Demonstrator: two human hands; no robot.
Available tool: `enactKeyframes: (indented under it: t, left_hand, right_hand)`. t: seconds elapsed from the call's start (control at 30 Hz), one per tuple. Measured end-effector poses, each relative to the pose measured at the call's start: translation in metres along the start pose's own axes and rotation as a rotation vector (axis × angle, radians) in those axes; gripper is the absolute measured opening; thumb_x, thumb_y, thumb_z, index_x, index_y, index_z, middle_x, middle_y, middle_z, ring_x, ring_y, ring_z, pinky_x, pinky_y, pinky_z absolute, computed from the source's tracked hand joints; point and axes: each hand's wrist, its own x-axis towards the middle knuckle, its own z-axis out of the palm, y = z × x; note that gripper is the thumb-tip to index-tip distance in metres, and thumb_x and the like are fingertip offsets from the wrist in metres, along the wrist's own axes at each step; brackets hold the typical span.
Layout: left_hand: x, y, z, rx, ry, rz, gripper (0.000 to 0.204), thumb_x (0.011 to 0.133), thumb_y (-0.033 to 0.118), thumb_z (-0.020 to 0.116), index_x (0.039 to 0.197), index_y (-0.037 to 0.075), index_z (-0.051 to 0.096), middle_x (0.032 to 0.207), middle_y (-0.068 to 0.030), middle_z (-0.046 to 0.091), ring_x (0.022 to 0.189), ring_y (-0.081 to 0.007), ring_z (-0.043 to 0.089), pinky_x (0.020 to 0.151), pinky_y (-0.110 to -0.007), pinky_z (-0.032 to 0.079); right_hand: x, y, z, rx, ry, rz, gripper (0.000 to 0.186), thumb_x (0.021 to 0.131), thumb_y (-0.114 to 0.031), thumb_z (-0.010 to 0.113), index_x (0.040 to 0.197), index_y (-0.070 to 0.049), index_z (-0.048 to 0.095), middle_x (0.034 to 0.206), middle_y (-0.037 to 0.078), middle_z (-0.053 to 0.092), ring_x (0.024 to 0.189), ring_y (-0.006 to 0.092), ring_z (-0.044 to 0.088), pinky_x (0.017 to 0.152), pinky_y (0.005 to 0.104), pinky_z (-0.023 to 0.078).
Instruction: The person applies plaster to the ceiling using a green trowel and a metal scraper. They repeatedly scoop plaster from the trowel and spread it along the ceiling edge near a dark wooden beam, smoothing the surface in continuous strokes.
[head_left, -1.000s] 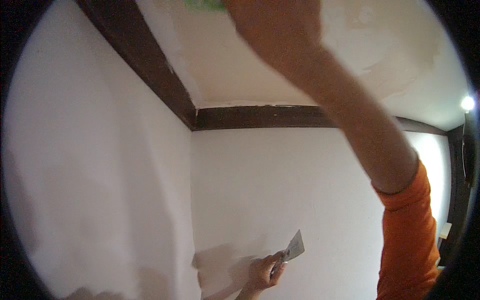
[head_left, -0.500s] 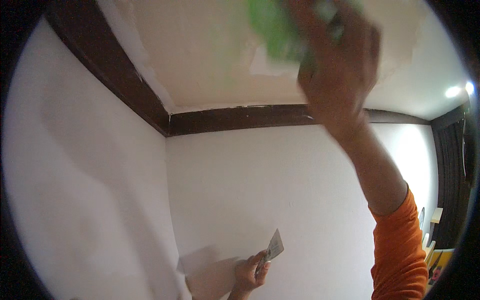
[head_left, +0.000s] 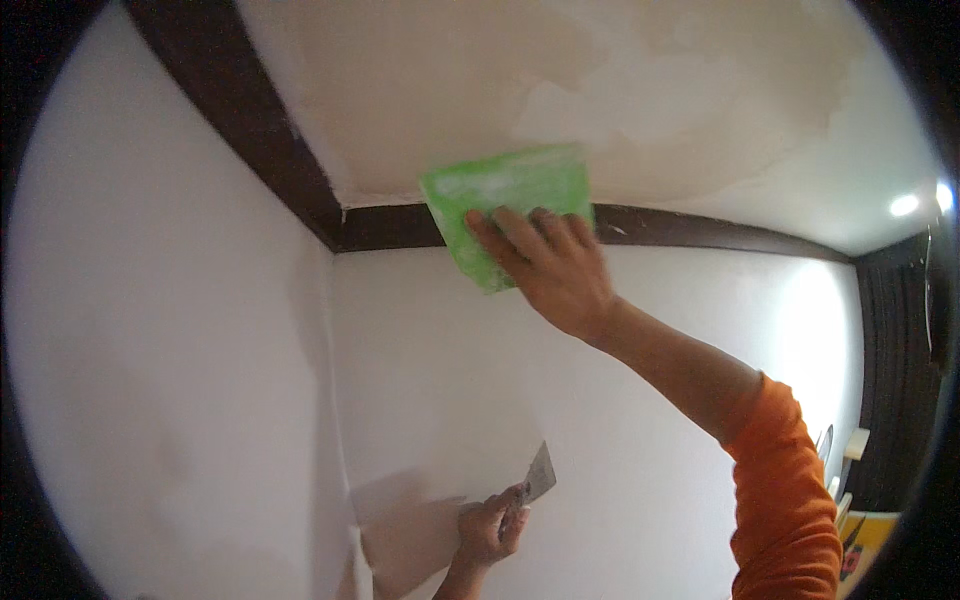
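My right hand (head_left: 555, 265) is raised high and grips a green plastic spreader (head_left: 510, 180) smeared with white filler. The spreader's far edge lies at the ceiling (head_left: 380, 100), close to the dark brown trim. Pale, uneven patches of filler cover the ceiling there. Lower down, my left hand (head_left: 490, 525) is closed around a putty knife (head_left: 538, 476), its thin metal blade pointing up and to the right. The knife is held in front of the white wall; whether it touches anything I cannot tell.
Dark brown trim (head_left: 390, 228) runs along the ceiling edge, meeting another dark beam (head_left: 230, 110) in the corner. White walls (head_left: 600, 400) stand ahead and left. At the right are ceiling lights (head_left: 904, 205), a dark curtain (head_left: 890, 380) and a yellow surface (head_left: 880, 525) with tools.
My right hand has swept the green spreader down and to the left, from the upper ceiling to near the trim. My left hand with the putty knife has shifted only slightly.
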Motion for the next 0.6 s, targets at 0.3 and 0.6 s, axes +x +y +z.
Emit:
enactKeyframes:
  t: [0.3, 0.6]
  left_hand:
    - [-0.005, 0.009, 0.004, 0.001, -0.079, -0.055, 0.031, 0.093, 0.027, 0.064, 0.118, 0.009, 0.066, 0.074, -0.0107, 0.069, 0.052, -0.0222, 0.063, 0.05, -0.035, 0.05]
    - [0.0, 0.013, 0.001, 0.02, -0.057, -0.035, 0.035, 0.094, 0.026, 0.063, 0.122, 0.006, 0.062, 0.077, -0.0115, 0.07, 0.056, -0.0202, 0.066, 0.05, -0.034, 0.052]
  right_hand:
    - [0.154, 0.058, -0.109, -0.241, 0.469, 0.269, 0.044, 0.084, -0.011, 0.063, 0.127, -0.016, 0.061, 0.118, 0.008, 0.058, 0.101, 0.0264, 0.056, 0.081, 0.0398, 0.049]
    - [0.058, -0.021, 0.066, -0.124, 0.1, -0.114, 0.067, 0.084, -0.018, 0.064, 0.148, -0.01, 0.043, 0.125, 0.009, 0.048, 0.095, 0.0191, 0.053, 0.074, 0.0363, 0.051]
